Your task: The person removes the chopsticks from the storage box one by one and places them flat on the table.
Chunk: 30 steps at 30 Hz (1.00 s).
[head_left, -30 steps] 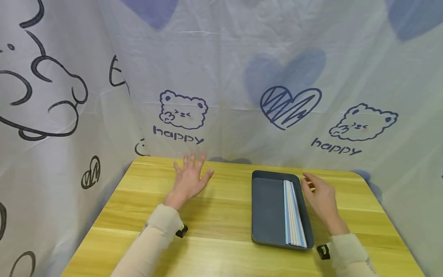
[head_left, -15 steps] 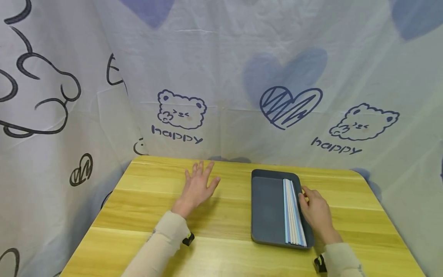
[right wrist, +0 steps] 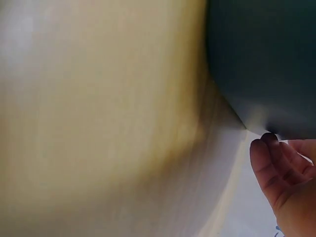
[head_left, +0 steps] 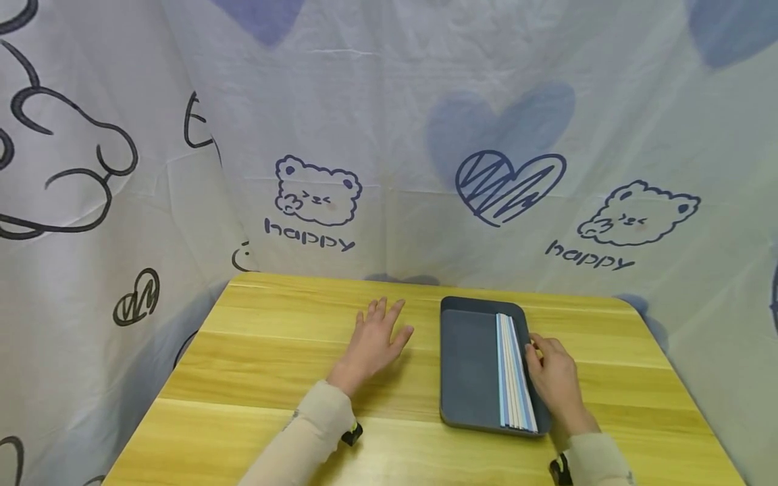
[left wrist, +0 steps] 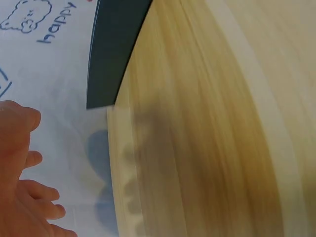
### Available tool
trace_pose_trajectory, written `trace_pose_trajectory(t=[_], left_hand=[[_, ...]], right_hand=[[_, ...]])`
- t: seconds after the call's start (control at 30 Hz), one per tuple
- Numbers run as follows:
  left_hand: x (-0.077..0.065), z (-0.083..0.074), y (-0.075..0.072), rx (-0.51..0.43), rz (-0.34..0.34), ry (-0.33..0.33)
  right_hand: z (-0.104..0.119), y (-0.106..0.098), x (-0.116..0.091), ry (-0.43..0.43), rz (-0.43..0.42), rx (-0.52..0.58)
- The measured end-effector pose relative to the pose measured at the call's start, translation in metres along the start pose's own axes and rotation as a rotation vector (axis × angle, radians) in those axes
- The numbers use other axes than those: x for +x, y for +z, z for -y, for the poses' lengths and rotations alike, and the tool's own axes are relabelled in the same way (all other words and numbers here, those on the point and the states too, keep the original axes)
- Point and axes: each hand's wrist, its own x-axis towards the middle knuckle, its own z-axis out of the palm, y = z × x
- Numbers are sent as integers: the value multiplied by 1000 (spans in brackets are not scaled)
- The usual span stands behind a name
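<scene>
A dark grey rectangular tray (head_left: 468, 368) lies on the table right of the middle. Long thin sticks (head_left: 515, 374) in blue, white and pale pink, like straws, lie side by side along its right wall. My right hand (head_left: 556, 378) is at the tray's outer right side, fingertips right at the rim; in the right wrist view its fingers (right wrist: 266, 165) meet the tray's wall (right wrist: 266, 64). My left hand (head_left: 373, 344), fingers spread, hovers palm down left of the tray and holds nothing. The left wrist view shows its fingers (left wrist: 39, 207) apart from the tray's side (left wrist: 111, 54).
The wooden table (head_left: 273, 378) extends on both sides of the tray and in front of it. A pale cloth (head_left: 413, 223) with printed hearts and bears hangs right behind the far edge and along the sides.
My left hand has moved right and nearer, toward the tray. My right hand has slid nearer along the tray's right side and come up to its rim. The sticks stay in place.
</scene>
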Motion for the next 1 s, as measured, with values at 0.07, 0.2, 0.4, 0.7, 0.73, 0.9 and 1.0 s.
trace_pose_trajectory(t=[0.07,0.2,0.4,0.7,0.73,0.9,1.0], left_hand=[[1,-5,3,-15,12,13],[3,-14,7,-52,31,41],[5,-25,14,-74,55,53],[9,-42,23,-70,62,113],[9,-44,24,-77,62,117],[9,-57,25,-113,54,147],[10,-64,29,-114,38,178]], right_hand=[[-1,2,-1,0,-3,-2],[-3,5,-3,2,-1,-9],[-6,8,-5,7,0,-10],[-4,7,-6,38,32,-27],[-4,7,-6,41,34,-25],[-4,6,-5,53,42,-27],[-3,6,-6,63,57,-30]])
